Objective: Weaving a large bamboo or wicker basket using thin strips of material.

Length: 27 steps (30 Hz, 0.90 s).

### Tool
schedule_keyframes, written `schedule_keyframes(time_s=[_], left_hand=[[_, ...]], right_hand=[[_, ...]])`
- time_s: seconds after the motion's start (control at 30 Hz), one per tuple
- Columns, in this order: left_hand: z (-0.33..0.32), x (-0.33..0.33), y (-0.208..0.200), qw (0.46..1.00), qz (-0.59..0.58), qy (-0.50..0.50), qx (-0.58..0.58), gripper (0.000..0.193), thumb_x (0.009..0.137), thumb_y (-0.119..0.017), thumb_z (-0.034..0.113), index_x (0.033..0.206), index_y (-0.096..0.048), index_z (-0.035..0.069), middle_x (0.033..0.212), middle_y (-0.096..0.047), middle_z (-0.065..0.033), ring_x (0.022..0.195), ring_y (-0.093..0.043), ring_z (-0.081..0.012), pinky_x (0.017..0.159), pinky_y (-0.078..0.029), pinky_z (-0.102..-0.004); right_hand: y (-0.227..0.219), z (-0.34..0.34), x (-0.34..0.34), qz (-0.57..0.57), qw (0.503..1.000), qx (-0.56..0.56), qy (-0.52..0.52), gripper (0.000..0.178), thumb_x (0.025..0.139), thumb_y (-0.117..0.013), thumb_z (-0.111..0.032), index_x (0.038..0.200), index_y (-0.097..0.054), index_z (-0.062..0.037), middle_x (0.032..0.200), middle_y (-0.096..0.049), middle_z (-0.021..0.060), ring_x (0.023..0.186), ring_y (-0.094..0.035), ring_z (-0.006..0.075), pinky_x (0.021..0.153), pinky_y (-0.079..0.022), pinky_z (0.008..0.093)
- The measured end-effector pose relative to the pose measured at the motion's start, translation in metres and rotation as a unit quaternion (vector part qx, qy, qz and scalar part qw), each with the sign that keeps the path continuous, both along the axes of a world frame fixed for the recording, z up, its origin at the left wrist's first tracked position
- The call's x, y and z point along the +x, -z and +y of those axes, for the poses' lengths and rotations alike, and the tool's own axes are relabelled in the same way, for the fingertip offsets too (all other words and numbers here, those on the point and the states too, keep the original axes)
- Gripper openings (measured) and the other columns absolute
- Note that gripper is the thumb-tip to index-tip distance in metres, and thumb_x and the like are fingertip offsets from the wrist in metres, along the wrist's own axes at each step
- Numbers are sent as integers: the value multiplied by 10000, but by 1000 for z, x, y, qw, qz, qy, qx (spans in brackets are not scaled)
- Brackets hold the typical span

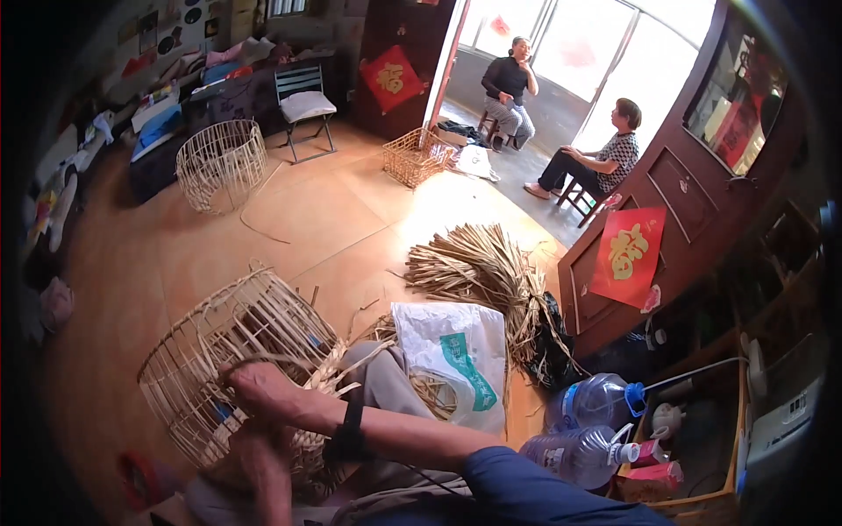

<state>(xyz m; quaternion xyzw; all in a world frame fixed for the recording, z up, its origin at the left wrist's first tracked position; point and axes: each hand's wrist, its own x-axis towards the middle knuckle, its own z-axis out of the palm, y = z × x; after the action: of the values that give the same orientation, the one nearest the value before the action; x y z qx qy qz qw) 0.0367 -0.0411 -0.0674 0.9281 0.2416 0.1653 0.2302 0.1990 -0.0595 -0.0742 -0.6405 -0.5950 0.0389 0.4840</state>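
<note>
Right grip (266,391) and left grip (261,449) at the wicker basket (224,337), closure unclear; white bag (430,342), straw bundle (482,272) nearby.

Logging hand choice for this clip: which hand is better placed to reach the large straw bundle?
Probably the right hand: the straw bundle lies to the right of both hands, and the left hand is lower, at the near basket, farther from it.

You see a folding chair (300,82) w/ pale cushion (307,105). L of chair: dark sofa (250,105), cluttered; greyish wall (112,54) beyond. Just R of chair: brown door leaf (428,48) w/ red poster (391,81); farther R, bright windows (581,31). In front of chair: tan tiled flr (324,210), lit brightest nr door leaf.
</note>
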Motion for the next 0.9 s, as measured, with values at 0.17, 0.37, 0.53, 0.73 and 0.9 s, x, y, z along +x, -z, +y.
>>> schedule_keyframes(time_s=[0.17,0.37,0.53,0.73,0.9], left_hand=[[-2,-9,13,999,19,-43,6,294,836,-803,304,1005,-715,81,991,-694,-163,976,-637,-396,919,-474,-502],[-5,-4,-3,997,41,-58,36,394,749,-863,207,1055,-657,68,1047,-689,-152,1045,-634,-385,1003,-436,-524],[-9,1,-18,997,11,-82,5,384,744,-862,156,991,-607,10,886,-678,-204,815,-620,-417,756,-506,-455],[-5,4,-38,994,8,-72,-87,329,761,-858,265,874,-682,12,731,-640,-220,709,-629,-444,636,-507,-458],[-9,-24,-22,993,-20,-116,-32,293,732,-864,226,833,-682,20,716,-645,-191,655,-604,-379,640,-501,-441]], right_hand=[[-23,-32,6,114,992,-30,-46,213,1014,-616,-184,1160,-585,-31,852,-682,189,674,-664,329,587,-506,434],[-9,-93,23,362,927,-99,2,433,904,-806,-264,1183,-584,-17,960,-711,147,871,-684,195,743,-557,381],[-3,-96,5,178,966,-129,137,514,816,-830,-340,1171,-602,-46,899,-685,210,861,-686,408,738,-545,470],[-5,-86,12,84,971,-199,99,362,828,-776,-360,946,-697,-27,789,-666,228,821,-678,439,723,-547,500],[-23,-105,-30,95,976,-156,115,362,836,-773,-351,803,-602,-35,700,-616,223,710,-641,456,615,-486,514]])
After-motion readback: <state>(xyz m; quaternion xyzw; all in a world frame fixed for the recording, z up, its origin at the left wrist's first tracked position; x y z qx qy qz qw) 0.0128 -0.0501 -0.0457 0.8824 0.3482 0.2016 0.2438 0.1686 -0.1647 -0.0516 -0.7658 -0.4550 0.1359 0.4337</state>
